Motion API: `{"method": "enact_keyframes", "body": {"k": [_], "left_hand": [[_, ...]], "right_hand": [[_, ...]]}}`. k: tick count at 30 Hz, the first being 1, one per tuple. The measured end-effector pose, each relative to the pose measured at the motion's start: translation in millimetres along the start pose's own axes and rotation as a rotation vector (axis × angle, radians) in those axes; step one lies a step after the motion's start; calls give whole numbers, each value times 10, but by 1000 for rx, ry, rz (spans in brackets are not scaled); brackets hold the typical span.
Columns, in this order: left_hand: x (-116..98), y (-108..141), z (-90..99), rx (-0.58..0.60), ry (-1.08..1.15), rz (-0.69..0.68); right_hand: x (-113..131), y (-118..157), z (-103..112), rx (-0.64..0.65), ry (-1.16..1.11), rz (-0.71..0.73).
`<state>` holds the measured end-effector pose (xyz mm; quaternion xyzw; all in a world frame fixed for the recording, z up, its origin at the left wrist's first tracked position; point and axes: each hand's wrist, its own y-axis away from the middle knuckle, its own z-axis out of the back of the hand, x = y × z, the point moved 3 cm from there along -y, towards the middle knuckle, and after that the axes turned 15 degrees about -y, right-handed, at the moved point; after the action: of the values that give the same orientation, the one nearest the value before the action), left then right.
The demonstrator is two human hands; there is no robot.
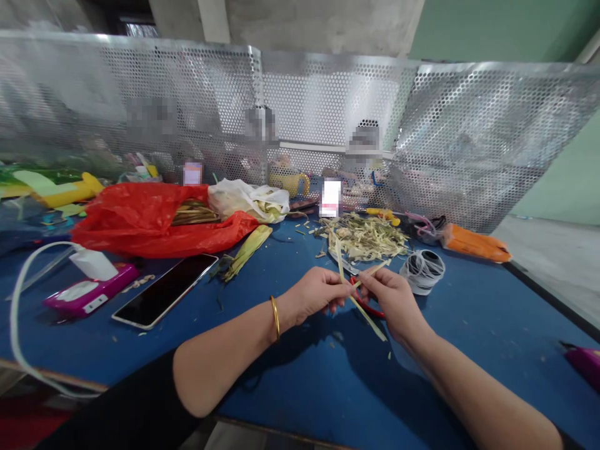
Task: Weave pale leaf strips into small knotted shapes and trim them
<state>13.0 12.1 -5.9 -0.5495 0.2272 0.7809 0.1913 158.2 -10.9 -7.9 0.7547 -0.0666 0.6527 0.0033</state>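
Passage is allowed right of the spool (424,272), blocked left by the right hand (390,299), behind by the perforated screen (469,144).

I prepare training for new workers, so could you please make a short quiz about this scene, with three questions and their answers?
1. Which of these is nearest to the right hand?
A) red plastic bag
B) spool of white cord
C) white plastic bag

2. True or false: the red plastic bag covers the smartphone.

3. What do the left hand and the right hand hold?

Key:
1: B.
2: False; the smartphone lies uncovered.
3: Pale plant strips.
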Motion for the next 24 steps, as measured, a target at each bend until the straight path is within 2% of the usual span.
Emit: {"method": "enact_keyframes", "body": {"k": [2,4,6,8,9,11,15,18,21,24], "left_hand": [[9,0,5,-25,-16,14],[24,-1,-1,-26,-14,28],[35,-3,-20,10,20,35],[48,-3,-45,65,74,52],[54,-2,-58,91,95,58],[65,3,-84,124,92,55],[66,30,-148,157,-43,-11],[65,50,-178,193,-20,36],[66,36,-117,152,90,121],[71,-5,-7,117,149,160]], "right_hand": [[-29,-46,41,-4,33,-14],[11,-96,124,-79,85,66],[140,-105,214,-214,220,285],[297,-63,223,-244,476,515],[353,-35,191,-192,608,584],[399,18,104,-38,774,614],[292,71,-41,203,835,435],[231,67,-50,203,757,369],[308,69,-18,149,887,537],[355,65,-19,319,1105,621]]}}
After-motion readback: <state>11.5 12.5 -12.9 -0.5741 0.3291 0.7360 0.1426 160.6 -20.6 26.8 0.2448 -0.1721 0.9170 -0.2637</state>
